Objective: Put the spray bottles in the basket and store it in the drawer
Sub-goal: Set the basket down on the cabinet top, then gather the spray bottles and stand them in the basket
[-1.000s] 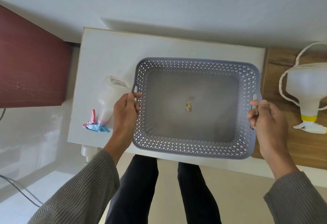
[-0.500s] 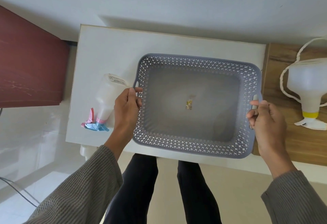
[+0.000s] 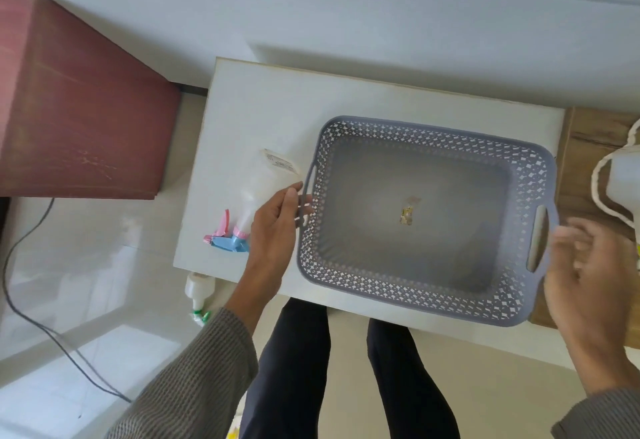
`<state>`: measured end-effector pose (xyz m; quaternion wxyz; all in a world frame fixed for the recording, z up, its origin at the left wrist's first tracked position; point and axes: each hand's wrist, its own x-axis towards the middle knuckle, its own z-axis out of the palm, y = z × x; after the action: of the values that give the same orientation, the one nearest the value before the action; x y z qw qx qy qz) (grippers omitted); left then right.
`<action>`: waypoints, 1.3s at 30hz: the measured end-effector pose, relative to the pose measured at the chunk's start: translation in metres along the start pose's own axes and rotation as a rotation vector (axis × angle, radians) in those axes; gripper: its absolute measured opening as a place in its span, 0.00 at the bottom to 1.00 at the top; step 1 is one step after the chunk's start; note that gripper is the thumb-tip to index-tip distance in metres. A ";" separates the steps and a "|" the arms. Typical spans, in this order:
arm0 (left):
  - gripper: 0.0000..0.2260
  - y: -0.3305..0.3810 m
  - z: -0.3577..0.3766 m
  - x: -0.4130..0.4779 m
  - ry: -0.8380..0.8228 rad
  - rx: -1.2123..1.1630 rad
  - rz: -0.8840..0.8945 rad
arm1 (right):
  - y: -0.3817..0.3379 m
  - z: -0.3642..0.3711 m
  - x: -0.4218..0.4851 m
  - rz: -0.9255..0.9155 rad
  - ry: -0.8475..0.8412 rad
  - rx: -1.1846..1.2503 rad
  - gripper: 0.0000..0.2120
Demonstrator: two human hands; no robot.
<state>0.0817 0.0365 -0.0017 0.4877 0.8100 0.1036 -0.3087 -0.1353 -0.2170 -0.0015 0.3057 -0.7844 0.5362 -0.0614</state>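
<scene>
An empty grey lattice basket [image 3: 426, 127] sits on the white tabletop [image 3: 270, 102], with only a small scrap [image 3: 408, 213] on its floor. A clear spray bottle [image 3: 266, 182] with a pink and blue trigger lies on the table just left of the basket. My left hand [image 3: 277, 230] is between that bottle and the basket's left handle, fingers loose and touching the handle's edge. My right hand [image 3: 588, 265] is blurred, open and just clear of the right handle. A large white sprayer [image 3: 623, 179] with a hose lies at the right edge, partly cut off.
A wooden surface [image 3: 588, 133] adjoins the table on the right. A red cabinet [image 3: 76, 120] stands to the left. On the floor below the table's corner is a small bottle with a green nozzle [image 3: 199, 295], and a dark cable [image 3: 34, 317] runs across the tiles. My legs are under the table's near edge.
Both hands have let go of the basket handles. The right hand has pulled back to the right and the left has loosened. The view has swung left.
</scene>
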 end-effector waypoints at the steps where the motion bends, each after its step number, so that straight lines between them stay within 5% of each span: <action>1: 0.16 0.001 -0.005 -0.005 -0.005 -0.023 -0.003 | -0.004 -0.002 -0.001 -0.024 0.015 -0.045 0.24; 3: 0.17 0.000 -0.015 -0.016 -0.019 -0.043 0.004 | -0.020 -0.003 -0.006 -0.100 0.040 -0.107 0.27; 7: 0.17 -0.007 -0.039 -0.035 0.023 -0.171 -0.023 | -0.089 0.018 -0.030 -0.426 0.029 -0.060 0.18; 12: 0.15 -0.025 -0.075 -0.047 0.240 -0.350 -0.053 | -0.186 0.085 -0.074 -0.865 -0.333 -0.039 0.19; 19: 0.14 -0.045 -0.110 -0.047 0.367 -0.499 -0.122 | -0.256 0.185 -0.089 -1.331 -0.628 -0.818 0.39; 24: 0.12 -0.053 -0.120 -0.040 0.320 -0.515 -0.136 | -0.267 0.214 -0.078 -1.316 -0.562 -1.105 0.34; 30: 0.10 -0.051 -0.121 -0.032 0.201 -0.395 -0.096 | -0.286 0.220 -0.066 -1.235 -0.508 -1.028 0.30; 34: 0.08 -0.041 -0.121 -0.021 0.193 -0.303 -0.053 | -0.296 0.208 -0.061 -0.972 -0.542 -0.627 0.33; 39: 0.31 -0.015 -0.121 0.000 -0.012 -0.164 0.146 | -0.300 0.164 -0.066 -0.529 -0.679 0.164 0.32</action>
<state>0.1229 0.1470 0.0281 0.5742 0.7708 0.0664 -0.2678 0.1480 -0.0194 0.0458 0.4997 -0.8435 0.1793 0.0812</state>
